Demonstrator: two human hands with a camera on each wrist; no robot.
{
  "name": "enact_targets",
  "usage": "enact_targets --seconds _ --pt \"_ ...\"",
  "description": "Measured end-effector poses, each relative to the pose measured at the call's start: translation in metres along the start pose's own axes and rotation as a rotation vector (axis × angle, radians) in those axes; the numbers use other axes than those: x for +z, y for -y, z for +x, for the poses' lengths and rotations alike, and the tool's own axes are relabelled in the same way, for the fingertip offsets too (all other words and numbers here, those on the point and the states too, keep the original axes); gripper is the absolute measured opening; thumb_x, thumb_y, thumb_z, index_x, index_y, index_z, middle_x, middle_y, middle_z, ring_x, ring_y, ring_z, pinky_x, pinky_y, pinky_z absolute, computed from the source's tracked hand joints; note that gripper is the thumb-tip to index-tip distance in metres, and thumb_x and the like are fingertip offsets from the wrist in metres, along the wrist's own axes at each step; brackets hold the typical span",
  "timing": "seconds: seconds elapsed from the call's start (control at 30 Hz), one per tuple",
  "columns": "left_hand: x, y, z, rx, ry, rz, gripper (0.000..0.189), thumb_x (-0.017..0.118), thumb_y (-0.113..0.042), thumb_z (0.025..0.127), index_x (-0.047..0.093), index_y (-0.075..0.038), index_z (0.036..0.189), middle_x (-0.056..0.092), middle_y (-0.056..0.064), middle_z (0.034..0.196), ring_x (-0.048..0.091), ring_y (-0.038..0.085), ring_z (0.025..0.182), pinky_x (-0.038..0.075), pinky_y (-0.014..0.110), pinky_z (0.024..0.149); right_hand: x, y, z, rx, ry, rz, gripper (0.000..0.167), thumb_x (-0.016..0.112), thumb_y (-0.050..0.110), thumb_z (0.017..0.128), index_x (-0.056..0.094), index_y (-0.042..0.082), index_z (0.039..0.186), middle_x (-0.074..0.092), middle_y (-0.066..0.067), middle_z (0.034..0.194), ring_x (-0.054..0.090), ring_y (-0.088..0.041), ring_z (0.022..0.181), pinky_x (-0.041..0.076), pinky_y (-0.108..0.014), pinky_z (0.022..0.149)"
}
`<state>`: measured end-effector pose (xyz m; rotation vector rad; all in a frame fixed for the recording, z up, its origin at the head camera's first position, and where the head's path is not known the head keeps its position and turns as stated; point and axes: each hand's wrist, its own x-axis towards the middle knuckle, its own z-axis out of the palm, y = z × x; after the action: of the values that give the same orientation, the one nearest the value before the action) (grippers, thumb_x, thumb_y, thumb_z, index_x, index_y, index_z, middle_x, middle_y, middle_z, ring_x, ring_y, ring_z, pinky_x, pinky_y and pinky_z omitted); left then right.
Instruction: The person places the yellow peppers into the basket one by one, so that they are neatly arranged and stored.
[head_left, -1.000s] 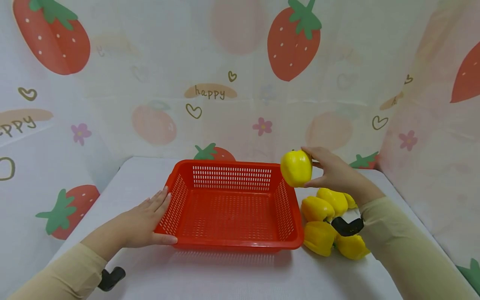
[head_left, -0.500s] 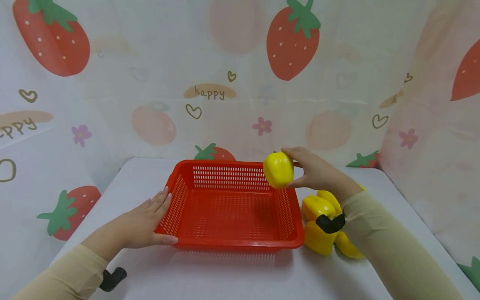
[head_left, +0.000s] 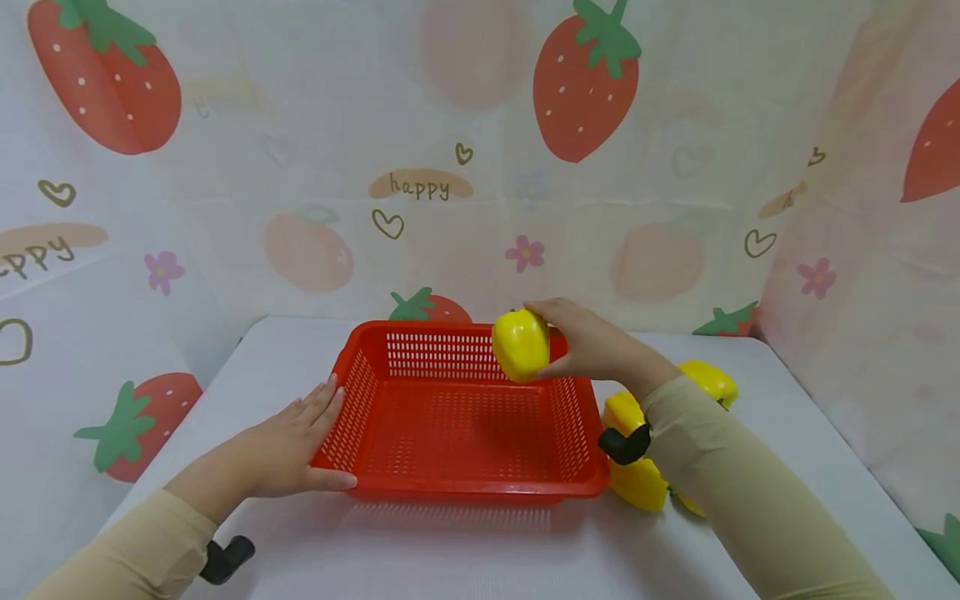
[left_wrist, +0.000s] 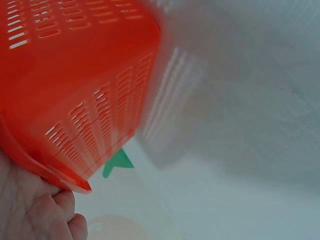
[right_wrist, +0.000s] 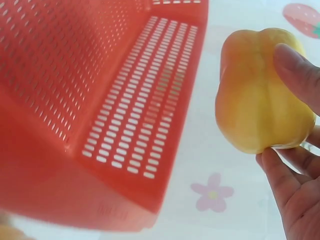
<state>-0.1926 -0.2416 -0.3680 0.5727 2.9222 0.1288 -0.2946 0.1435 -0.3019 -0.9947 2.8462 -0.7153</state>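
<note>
A yellow bell pepper point(head_left: 521, 346) is held up over the back right part of a red perforated plastic basket point(head_left: 465, 487). My right hand point(head_left: 592, 342) grips it from the right, thumb on one side and fingers on the other. The right wrist view shows the lobed bell pepper point(right_wrist: 260, 95) between thumb and fingertips, beside the slotted basket wall point(right_wrist: 115, 192). Along the basket's left rim lies my left hand point(head_left: 281, 446), its fingers straight and its thumb at the front corner. In the left wrist view the left hand point(left_wrist: 30, 210) touches the basket's rim point(left_wrist: 55, 177).
More yellow bell peppers point(head_left: 637, 485) lie on the white table point(head_left: 420, 558) to the basket's right, partly hidden by the right forearm. One pepper point(head_left: 708, 382) shows behind that sleeve. A strawberry-printed cloth point(head_left: 337, 108) surrounds the table at the back and sides.
My right hand has carried the yellow bell pepper leftward, from above the basket's right rim to over its inside. The left hand and the basket have stayed in place.
</note>
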Motion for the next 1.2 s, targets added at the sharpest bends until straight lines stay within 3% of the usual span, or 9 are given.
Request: enact_targets --seconds 0.2,0.5,0.87,1.2 --pt "0.000 -0.001 0.000 0.008 -0.002 -0.002 0.119 0.050 -0.080 0.064 0.014 0.000 0.145 0.008 0.018 0.152 0.012 0.037 0.137 0.022 0.055 0.105 0.008 0.007 0.010 -0.003 0.011 -0.003 0.091 0.082 0.031 0.067 0.032 0.016 0.142 0.042 0.001 0.133 0.044 -0.017 0.114 0.045 -0.038 0.093" --pt "0.001 0.000 -0.001 0.000 -0.008 0.000 0.119 0.052 -0.078 0.064 0.014 -0.001 0.145 0.007 0.017 0.152 0.011 0.036 0.138 0.023 0.054 0.105 0.026 0.016 0.027 -0.018 0.021 -0.026 0.092 0.081 0.037 0.066 0.033 0.016 0.141 0.040 0.000 0.137 0.039 -0.018 0.121 0.039 -0.040 0.100" --pt "-0.001 -0.001 -0.001 0.014 -0.012 0.010 0.116 0.053 -0.076 0.067 0.014 0.001 0.145 0.007 0.019 0.152 0.011 0.037 0.137 0.024 0.055 0.105 0.050 0.027 0.051 -0.019 0.080 0.052 0.089 0.080 0.036 0.069 0.032 0.018 0.142 0.042 0.004 0.131 0.040 -0.013 0.116 0.045 -0.031 0.092" --pt "0.002 0.002 0.001 0.004 -0.011 0.030 0.117 0.052 -0.078 0.066 0.014 -0.001 0.145 0.007 0.017 0.152 0.011 0.035 0.138 0.026 0.053 0.105 0.070 0.037 0.073 0.016 0.129 0.076 0.092 0.079 0.036 0.069 0.029 0.020 0.144 0.041 0.004 0.131 0.039 -0.013 0.115 0.047 -0.030 0.089"
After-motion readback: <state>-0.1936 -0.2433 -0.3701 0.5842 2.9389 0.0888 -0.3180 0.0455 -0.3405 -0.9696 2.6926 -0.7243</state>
